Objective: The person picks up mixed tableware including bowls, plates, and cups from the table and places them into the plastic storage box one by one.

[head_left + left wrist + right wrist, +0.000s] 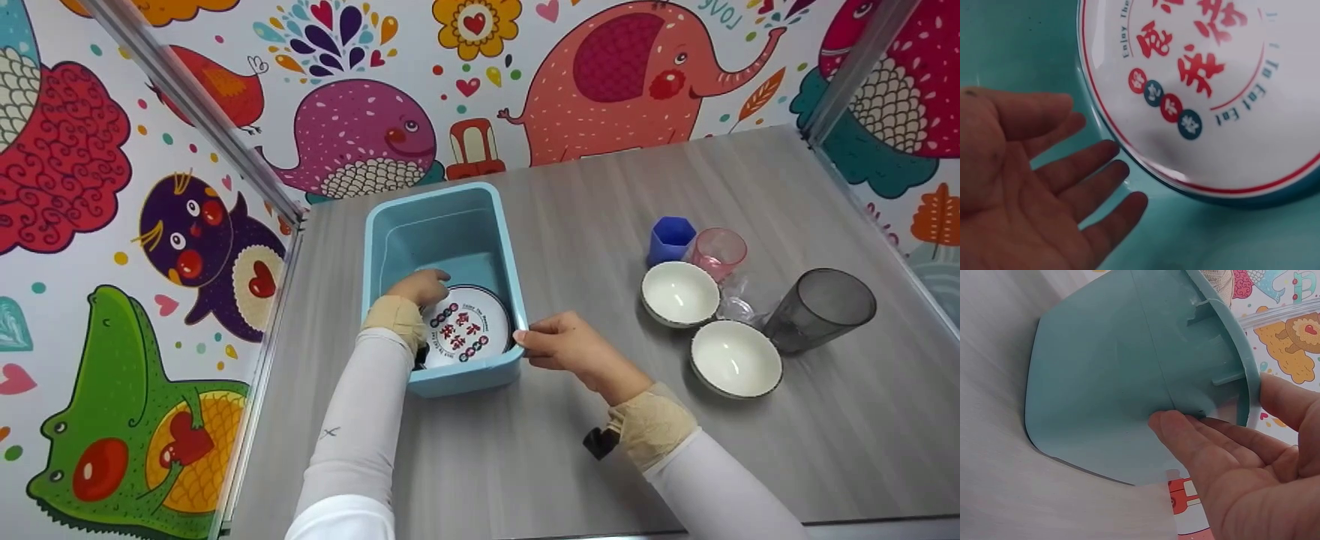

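Left hand (421,287): fingers spread wide, inside blue tub (450,206), beside printed plate (469,328).
Right hand (571,346): grips tub rim.

left hand (424,286) open, fingers spread; right hand (566,346) — fingers pinching

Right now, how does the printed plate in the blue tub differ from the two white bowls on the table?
The printed plate is flat, with red lettering and coloured dots; the two white bowls are deep and plain inside. The plate lies in the blue tub beside the left hand; the bowls stand on the table, untouched. All are round and white.
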Demonstrator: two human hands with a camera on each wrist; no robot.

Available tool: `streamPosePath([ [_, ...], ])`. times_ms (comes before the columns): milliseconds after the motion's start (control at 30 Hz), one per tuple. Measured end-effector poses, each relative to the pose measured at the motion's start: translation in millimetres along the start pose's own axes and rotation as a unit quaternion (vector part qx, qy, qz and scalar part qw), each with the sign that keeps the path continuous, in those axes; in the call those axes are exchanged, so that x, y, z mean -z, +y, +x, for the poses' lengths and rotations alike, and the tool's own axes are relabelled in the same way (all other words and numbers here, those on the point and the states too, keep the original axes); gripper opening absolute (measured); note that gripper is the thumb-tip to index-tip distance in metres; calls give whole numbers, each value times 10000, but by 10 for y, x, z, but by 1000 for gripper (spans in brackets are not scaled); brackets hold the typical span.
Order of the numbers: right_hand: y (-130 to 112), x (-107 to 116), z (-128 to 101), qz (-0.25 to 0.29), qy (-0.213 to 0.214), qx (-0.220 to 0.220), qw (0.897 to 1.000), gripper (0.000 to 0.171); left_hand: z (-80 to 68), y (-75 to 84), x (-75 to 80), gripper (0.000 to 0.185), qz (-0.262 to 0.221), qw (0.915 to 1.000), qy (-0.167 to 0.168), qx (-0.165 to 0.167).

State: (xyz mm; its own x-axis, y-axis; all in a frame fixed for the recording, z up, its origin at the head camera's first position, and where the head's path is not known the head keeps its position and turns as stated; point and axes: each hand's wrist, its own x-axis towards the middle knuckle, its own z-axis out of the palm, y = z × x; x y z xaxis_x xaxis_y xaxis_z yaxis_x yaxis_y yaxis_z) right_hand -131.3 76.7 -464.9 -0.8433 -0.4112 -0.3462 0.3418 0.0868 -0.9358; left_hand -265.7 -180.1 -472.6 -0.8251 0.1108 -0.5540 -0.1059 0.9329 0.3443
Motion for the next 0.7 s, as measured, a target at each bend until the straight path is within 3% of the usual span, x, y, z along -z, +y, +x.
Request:
streamPosePath([
  [700, 7, 6, 11, -162, 54, -26, 9999, 37, -165, 103, 121, 50, -171, 9987, 387, -291],
])
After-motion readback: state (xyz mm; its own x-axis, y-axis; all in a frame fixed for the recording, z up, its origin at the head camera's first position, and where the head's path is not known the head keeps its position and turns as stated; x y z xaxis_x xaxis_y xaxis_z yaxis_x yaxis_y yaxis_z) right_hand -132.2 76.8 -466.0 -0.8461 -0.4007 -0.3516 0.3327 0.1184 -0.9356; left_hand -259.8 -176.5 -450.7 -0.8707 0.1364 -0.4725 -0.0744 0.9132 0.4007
